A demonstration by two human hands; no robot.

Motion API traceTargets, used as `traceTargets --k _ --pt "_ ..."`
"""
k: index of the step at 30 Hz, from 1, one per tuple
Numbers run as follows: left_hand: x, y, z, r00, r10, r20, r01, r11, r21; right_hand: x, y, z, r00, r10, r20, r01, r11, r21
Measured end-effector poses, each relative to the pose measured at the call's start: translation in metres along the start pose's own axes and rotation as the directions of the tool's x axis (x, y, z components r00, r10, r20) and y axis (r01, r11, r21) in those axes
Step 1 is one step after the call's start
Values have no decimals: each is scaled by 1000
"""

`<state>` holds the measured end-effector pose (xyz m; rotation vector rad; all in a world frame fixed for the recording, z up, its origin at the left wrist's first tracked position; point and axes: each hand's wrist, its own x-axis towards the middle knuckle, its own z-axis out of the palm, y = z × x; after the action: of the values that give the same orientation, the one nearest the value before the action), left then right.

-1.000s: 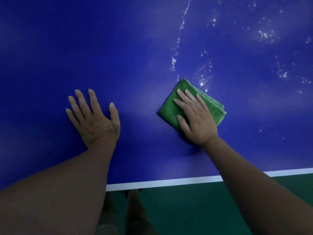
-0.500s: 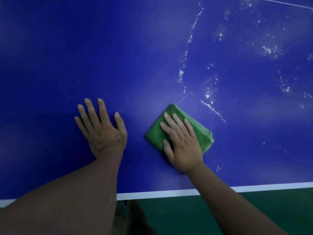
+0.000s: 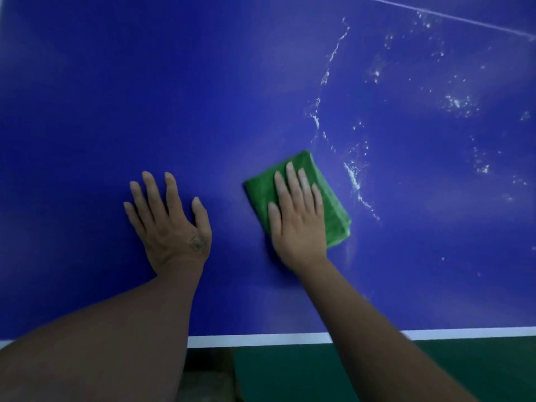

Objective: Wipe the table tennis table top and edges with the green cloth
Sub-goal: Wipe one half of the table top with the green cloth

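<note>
The blue table tennis table top (image 3: 203, 97) fills most of the view, with a white line (image 3: 255, 340) along its near edge. A folded green cloth (image 3: 333, 210) lies flat on the blue surface right of the middle. My right hand (image 3: 298, 219) presses down on the cloth with straight fingers. My left hand (image 3: 171, 224) rests flat on the bare table to the left of the cloth, fingers spread. White wet streaks and droplets (image 3: 353, 178) run across the surface to the right of the cloth.
Below the near edge lies a dark green floor (image 3: 290, 372). A thin white line (image 3: 441, 15) crosses the table top at the far right. More droplets (image 3: 458, 103) speckle the upper right area.
My right hand drew the cloth toward the near edge, away from the wet streaks, and has turned so its fingers point more straight ahead. My left hand stayed planted on the table.
</note>
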<state>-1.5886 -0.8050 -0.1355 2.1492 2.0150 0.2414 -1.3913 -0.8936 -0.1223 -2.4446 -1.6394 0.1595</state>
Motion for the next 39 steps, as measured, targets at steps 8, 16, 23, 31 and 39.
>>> traceTargets --k 8,16,23,31,39 --pt "3 2 -2 999 -12 45 11 1000 21 -14 31 -4 976 -186 109 193 980 -57" --pt "6 0 -1 998 -11 62 10 1000 17 156 -2 5 999 37 -23 -38 998 -50" --pt "16 14 -14 994 -96 43 100 990 -95 135 -10 5 990 139 -10 -139 989 -43" --pt "151 112 0 999 40 36 -32 980 -196 114 3 14 999 49 1 -49 998 -44" --pt "182 131 32 992 109 -70 -113 992 -57 295 53 5 952 293 -90 -300 952 -66"
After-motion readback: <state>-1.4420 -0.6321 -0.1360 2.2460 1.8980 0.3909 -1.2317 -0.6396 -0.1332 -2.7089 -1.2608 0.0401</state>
